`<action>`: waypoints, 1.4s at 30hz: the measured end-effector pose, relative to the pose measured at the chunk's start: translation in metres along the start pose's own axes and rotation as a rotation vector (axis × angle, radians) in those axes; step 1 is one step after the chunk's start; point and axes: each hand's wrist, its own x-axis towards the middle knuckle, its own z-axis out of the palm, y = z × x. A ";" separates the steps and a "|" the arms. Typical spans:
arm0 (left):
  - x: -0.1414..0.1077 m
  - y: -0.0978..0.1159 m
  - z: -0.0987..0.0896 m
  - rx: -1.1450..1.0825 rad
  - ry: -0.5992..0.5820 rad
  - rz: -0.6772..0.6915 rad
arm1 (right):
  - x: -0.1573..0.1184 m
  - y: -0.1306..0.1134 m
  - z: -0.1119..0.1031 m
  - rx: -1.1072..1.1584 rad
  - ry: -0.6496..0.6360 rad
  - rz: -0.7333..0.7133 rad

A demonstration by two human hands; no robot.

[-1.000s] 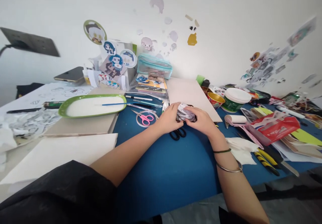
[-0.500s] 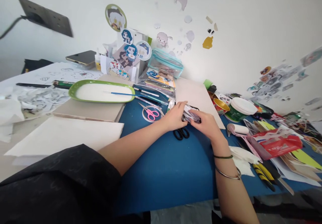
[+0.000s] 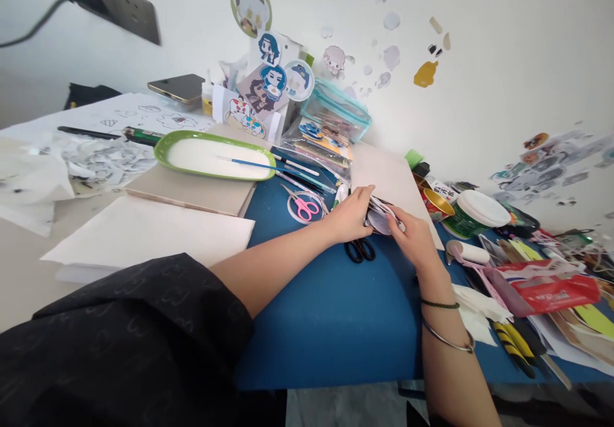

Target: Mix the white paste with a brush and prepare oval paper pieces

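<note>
My left hand (image 3: 354, 217) is closed at the left side of a small bundle of white and grey paper cutouts (image 3: 380, 220). From the right, my right hand (image 3: 413, 234) pinches the edge of these cutouts between thumb and fingers. A dark edge shows around the bundle, but my fingers hide what it belongs to. Black-handled scissors (image 3: 359, 250) lie just below my left hand on the blue tabletop (image 3: 330, 325). Pink-handled scissors (image 3: 307, 208) rest on a round roll of tape to the left.
A green-rimmed dish (image 3: 192, 152) of white liquid with a brush across it stands on a board at left. Paper scraps (image 3: 105, 162) lie beyond. At right are a white-lidded tub (image 3: 474, 213), a red packet (image 3: 551, 293) and yellow-black handled tools (image 3: 515, 344).
The view has shifted, so the scene sits further right. My right hand has drawn slightly away from my left, and the paper cutouts between them look more fanned out.
</note>
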 end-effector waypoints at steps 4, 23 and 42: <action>0.000 0.000 -0.001 -0.009 -0.004 0.001 | -0.002 0.000 0.002 -0.007 0.009 -0.021; -0.001 -0.002 -0.008 0.008 -0.003 0.018 | -0.014 -0.007 0.008 0.187 0.144 -0.020; -0.023 0.063 -0.107 0.505 -0.008 0.121 | -0.023 0.011 0.018 0.171 0.497 0.434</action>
